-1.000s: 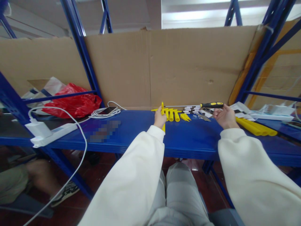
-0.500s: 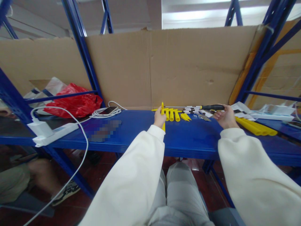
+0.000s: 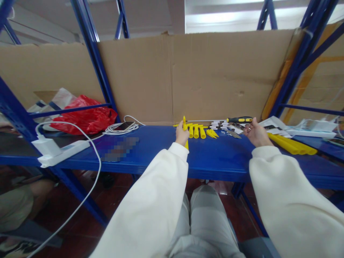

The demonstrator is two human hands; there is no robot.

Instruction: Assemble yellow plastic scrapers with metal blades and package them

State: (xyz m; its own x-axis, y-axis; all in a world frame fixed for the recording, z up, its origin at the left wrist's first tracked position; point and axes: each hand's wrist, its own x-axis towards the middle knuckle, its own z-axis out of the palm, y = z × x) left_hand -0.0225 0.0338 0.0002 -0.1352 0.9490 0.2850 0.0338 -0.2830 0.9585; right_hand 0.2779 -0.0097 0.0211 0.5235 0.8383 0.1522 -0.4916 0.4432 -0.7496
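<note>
My left hand [image 3: 182, 136] is closed around a yellow plastic part [image 3: 184, 123], which stands upright with its lower end showing below the hand. At the right, the fingertips of my right hand [image 3: 256, 134] grip the butt of a screwdriver [image 3: 239, 119] with a black and yellow handle. Its long thin shaft lies level and points left, reaching the yellow part at my left hand. Whether the tip sits in a screw is too small to see. Between my hands lie several yellow tubular parts [image 3: 196, 131], small pointed yellow pieces [image 3: 212, 133] and black-and-white striped items [image 3: 219, 125].
Small metal bits [image 3: 233, 134] lie near my right hand. Long yellow tubes [image 3: 292, 144] rest beyond my right wrist. A cardboard sheet [image 3: 215, 79] walls off the back of the blue shelf [image 3: 161, 150]. At left are a coiled white cable [image 3: 118, 129], a power strip [image 3: 64, 153] and a red bag [image 3: 86, 116].
The screwdriver has turned, so yellow patches now show on its handle, and my right fingers have shifted to its end. My left hand barely moves. Another person's leg at left has shifted.
</note>
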